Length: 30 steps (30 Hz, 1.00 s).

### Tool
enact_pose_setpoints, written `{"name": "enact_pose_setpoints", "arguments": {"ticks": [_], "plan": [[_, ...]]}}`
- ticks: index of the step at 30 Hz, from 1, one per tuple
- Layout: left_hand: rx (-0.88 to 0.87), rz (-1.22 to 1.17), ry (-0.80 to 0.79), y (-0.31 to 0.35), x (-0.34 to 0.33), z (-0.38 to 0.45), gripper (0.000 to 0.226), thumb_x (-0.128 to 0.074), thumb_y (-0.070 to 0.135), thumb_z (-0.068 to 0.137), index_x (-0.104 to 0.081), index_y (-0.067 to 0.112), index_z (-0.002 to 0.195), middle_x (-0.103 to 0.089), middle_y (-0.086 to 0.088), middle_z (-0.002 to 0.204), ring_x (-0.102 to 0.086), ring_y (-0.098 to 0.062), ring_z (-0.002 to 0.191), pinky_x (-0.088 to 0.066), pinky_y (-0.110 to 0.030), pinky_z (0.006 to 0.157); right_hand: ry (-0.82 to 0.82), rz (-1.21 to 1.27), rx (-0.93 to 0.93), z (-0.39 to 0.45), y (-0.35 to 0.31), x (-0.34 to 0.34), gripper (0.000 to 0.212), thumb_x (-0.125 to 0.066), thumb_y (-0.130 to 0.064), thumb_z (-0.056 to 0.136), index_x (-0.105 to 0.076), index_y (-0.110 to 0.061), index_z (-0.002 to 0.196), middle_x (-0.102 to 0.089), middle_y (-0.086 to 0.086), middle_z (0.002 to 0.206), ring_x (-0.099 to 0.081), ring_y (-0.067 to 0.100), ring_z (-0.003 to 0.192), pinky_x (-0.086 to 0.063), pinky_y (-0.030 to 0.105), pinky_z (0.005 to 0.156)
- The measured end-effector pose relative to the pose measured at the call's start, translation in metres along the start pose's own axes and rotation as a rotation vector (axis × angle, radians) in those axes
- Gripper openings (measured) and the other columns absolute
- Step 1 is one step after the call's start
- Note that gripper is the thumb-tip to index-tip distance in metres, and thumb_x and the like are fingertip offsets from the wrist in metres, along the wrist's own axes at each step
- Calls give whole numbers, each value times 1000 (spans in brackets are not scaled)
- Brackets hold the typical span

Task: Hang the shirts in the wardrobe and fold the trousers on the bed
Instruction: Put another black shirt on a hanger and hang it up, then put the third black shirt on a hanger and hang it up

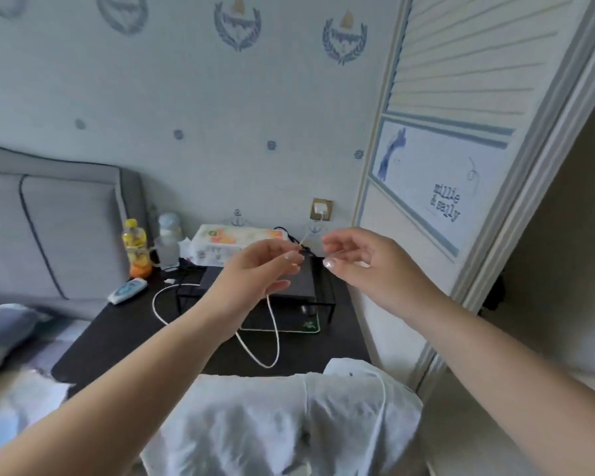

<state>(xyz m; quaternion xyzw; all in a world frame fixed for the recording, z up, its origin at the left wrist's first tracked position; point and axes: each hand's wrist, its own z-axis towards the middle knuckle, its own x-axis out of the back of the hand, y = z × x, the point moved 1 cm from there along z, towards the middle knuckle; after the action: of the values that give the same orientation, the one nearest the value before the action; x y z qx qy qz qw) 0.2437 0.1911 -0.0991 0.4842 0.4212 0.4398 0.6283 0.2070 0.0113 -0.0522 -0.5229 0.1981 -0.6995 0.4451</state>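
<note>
While both hands are up at about 12 o'clock over the nightstand [124, 338], neither is on any clothing. The left hand [261, 273] looks like it's pinching the thin white cable [275, 331] that loops down over the dark top, and the right hand [361, 266] hovers just beside it at 3 o'clock, fingers loosely curled, empty as far as I can tell.

The white shirt [272, 424] sits low at 6 o'clock, crumpled, long axis roughly 9-to-3; can't tell which way the collar points. The wardrobe [547, 139] stands at 2 o'clock.

My guess: hanging hasn't started. Next move means letting go of the cable, grabbing the shirt and turning toward the wardrobe.
</note>
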Motion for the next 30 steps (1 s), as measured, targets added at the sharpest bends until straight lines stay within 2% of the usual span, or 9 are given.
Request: {"name": "enact_pose_setpoints", "arguments": {"ticks": [9, 13, 15, 19, 24, 28, 30], "plan": [[34, 83, 342, 24, 205, -149, 11, -61, 23, 91, -69, 22, 99, -74, 5, 95, -68, -6, 90, -52, -27, 82, -295, 177, 140, 16, -103, -194, 28, -69, -13, 85, -64, -39, 92, -68, -18, 95, -64, -6, 87, -48, 11, 79], [41, 98, 501, 36, 280, -230, 9, -62, 20, 89, -70, 24, 91, -72, 4, 89, -66, -7, 83, -50, -28, 81, -442, 234, 238, 12, -162, -287, 26, -69, -15, 85, -64, -40, 93, -69, -16, 98, -64, -1, 93, -49, 20, 88], [41, 104, 595, 41, 315, -275, 8, -62, 19, 89, -69, 23, 92, -72, 4, 88, -65, -6, 80, -50, -28, 81, -527, 269, 290, 6, -195, -334, 26, -69, -14, 85, -64, -38, 92, -69, -15, 95, -64, -4, 90, -49, 16, 86], [64, 109, 823, 48, 366, -360, 7, -61, 18, 90, -68, 21, 92, -71, 5, 84, -65, -8, 79, -51, -27, 79, -729, 350, 366, -12, -252, -418, 25, -69, -13, 85, -63, -35, 94, -69, -13, 96, -63, -8, 84, -45, 6, 77], [92, 100, 1084, 48, 403, -460, 8, -61, 18, 91, -67, 18, 95, -71, -5, 93, -64, -15, 86, -50, -29, 83, -984, 436, 446, -44, -308, -509, 23, -68, -11, 85, -64, -32, 96, -69, -6, 99, -64, -3, 86, -50, 13, 79], [102, 83, 1277, 45, 425, -528, 8, -63, 22, 90, -69, 22, 94, -74, 3, 91, -68, -7, 85, -52, -27, 82, -1131, 446, 532, -67, -343, -571, 23, -68, -14, 86, -63, -35, 93, -69, -10, 99, -65, -1, 89, -51, 16, 81], [99, 61, 1358, 44, 438, -556, 10, -63, 24, 90, -69, 21, 97, -74, 6, 89, -68, -5, 84, -52, -27, 82, -1193, 447, 558, -74, -355, -599, 22, -68, -16, 85, -63, -36, 94, -69, -14, 97, -65, -4, 88, -50, 12, 78]]}}
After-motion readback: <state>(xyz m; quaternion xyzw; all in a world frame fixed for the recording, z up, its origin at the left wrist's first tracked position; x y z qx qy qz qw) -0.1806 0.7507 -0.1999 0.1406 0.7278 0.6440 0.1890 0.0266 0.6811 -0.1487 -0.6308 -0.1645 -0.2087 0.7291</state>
